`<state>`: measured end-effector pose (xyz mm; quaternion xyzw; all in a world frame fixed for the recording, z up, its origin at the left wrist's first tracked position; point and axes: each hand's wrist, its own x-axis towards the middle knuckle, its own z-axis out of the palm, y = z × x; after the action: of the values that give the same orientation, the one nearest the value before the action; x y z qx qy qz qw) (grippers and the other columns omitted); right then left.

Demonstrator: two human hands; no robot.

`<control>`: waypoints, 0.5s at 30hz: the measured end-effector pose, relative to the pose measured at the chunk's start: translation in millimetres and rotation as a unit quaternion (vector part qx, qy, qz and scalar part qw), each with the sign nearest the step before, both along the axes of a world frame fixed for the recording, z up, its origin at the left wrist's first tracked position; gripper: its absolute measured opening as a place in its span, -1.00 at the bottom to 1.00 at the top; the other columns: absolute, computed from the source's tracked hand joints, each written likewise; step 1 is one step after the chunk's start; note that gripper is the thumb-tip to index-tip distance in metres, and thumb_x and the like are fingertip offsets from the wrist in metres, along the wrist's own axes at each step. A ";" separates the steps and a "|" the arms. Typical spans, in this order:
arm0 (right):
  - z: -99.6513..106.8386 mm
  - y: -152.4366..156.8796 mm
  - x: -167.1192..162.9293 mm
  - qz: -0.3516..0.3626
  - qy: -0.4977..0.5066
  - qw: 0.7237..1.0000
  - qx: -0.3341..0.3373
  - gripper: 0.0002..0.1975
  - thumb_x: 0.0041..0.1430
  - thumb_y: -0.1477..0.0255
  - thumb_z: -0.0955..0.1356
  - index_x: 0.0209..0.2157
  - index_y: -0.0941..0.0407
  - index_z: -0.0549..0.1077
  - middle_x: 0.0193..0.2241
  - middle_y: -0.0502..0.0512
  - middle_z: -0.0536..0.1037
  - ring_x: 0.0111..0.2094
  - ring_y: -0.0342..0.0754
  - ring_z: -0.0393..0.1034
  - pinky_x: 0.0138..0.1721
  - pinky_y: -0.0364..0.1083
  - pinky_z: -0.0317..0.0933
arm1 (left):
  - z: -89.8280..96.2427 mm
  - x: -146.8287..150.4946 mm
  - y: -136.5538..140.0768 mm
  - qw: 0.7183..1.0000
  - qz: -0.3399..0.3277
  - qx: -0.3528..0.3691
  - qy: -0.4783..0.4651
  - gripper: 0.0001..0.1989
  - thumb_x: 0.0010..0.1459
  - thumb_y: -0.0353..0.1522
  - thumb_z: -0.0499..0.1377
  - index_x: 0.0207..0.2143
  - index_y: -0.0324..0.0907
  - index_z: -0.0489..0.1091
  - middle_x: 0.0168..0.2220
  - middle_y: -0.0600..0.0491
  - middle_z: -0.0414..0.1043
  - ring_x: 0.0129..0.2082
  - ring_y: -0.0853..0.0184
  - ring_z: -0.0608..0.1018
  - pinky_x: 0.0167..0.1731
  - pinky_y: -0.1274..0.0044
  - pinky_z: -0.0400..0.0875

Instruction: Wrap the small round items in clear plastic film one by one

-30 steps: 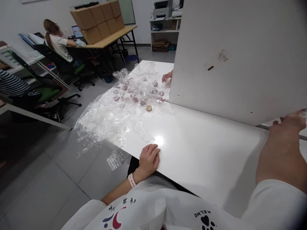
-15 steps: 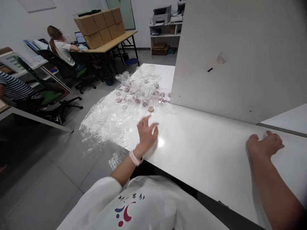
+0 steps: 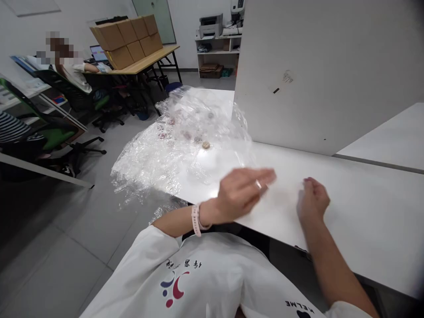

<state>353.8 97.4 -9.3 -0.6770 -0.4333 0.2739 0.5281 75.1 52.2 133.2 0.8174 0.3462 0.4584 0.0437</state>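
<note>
Stacked cartons [image 3: 129,40], wooden desk [image 3: 153,58]; grey printer [image 3: 211,27], shelf [image 3: 217,52]

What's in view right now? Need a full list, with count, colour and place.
Table: 1, white, foreground
Plastic film: pile, sheets uncountable, clear, table's left part
Round piece: 1, tan, near edge of film
Small pieces: several, reddish, amid film
Panel: 1, pale grey, upright, far side of table
Desk: 1, wood-brown, background left
Boxes: several, brown, stacked on desk
Screen: 1, lit, on desk
Shelf unit: 1, white, background
Printer: 1, grey, atop shelf unit
Chairs: 2, green and black, left
Co-workers: 2, white and striped tops, left
Floor: grey, left
Shirt: 1, white, bottom
Wristband: 1, pink, left wrist
Left hand: 1, bare, blurred, centre
Right hand: 1, bare, right of centre
</note>
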 end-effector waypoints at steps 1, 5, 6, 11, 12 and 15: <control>6.1 -13.4 -15.1 0.040 0.082 0.995 -0.027 -0.41 0.23 -0.06 0.13 0.01 0.12 0.32 -0.17 0.27 0.50 -0.17 0.09 0.44 -0.16 0.13 0.37 | -8.9 13.6 -20.5 0.997 -0.062 -0.039 0.003 -0.69 0.33 -0.41 0.05 0.06 -0.05 0.43 0.01 0.04 0.55 0.04 0.35 0.56 0.02 0.40 0.52; 34.4 -59.1 -68.4 0.240 0.426 0.846 -0.214 -0.29 0.13 -0.25 0.15 0.02 0.02 0.33 -0.10 0.25 0.54 -0.12 0.14 0.50 -0.22 0.17 0.45 | -34.4 38.7 -63.3 0.956 -0.207 -0.204 -0.044 -0.73 0.36 -0.41 0.03 -0.05 -0.16 0.50 -0.08 -0.06 0.58 -0.07 0.36 0.61 -0.09 0.52 0.57; 39.6 -63.0 -77.5 0.256 0.466 0.815 -0.232 -0.35 0.13 -0.20 0.22 0.01 0.01 0.33 -0.08 0.23 0.53 -0.13 0.10 0.51 -0.23 0.12 0.46 | -36.3 39.2 -67.1 0.943 -0.232 -0.233 -0.056 -0.73 0.36 -0.42 0.02 -0.05 -0.17 0.50 -0.08 -0.06 0.58 -0.07 0.35 0.61 -0.08 0.52 0.56; 36.2 -31.5 -66.7 0.086 0.427 0.891 -0.130 -0.52 -0.10 0.40 0.52 -0.12 0.02 0.34 -0.40 -0.10 0.44 -0.60 -0.30 0.20 -0.62 -0.27 0.19 | -29.6 27.8 -74.8 0.896 -0.280 -0.343 -0.007 -0.70 0.28 -0.52 0.06 -0.10 -0.12 0.54 -0.16 -0.02 0.57 -0.23 0.36 0.62 -0.25 0.56 0.54; 30.4 -22.7 -51.9 0.028 0.384 0.918 -0.095 -0.49 -0.12 0.44 0.50 -0.10 0.02 0.34 -0.45 -0.14 0.39 -0.64 -0.32 0.10 -0.67 -0.28 0.09 | -27.7 24.1 -75.4 0.887 -0.283 -0.366 0.018 -0.68 0.25 -0.55 0.06 -0.11 -0.10 0.55 -0.17 0.00 0.56 -0.27 0.38 0.61 -0.29 0.57 0.52; 12.4 -13.2 7.6 -0.109 0.168 0.979 -0.045 -0.40 -0.05 0.44 0.45 0.07 0.09 0.31 -0.38 0.00 0.40 -0.59 -0.25 0.14 -0.60 -0.15 0.13 | -23.6 9.9 -69.8 0.846 -0.323 -0.414 0.093 -0.70 0.22 -0.54 0.13 -0.09 -0.06 0.53 -0.07 0.01 0.53 -0.29 0.40 0.60 -0.33 0.60 0.49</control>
<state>361.4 84.2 3.1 -0.6874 -0.2493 0.3443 0.5889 85.0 -17.7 109.6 0.8277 0.2223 0.1544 0.4917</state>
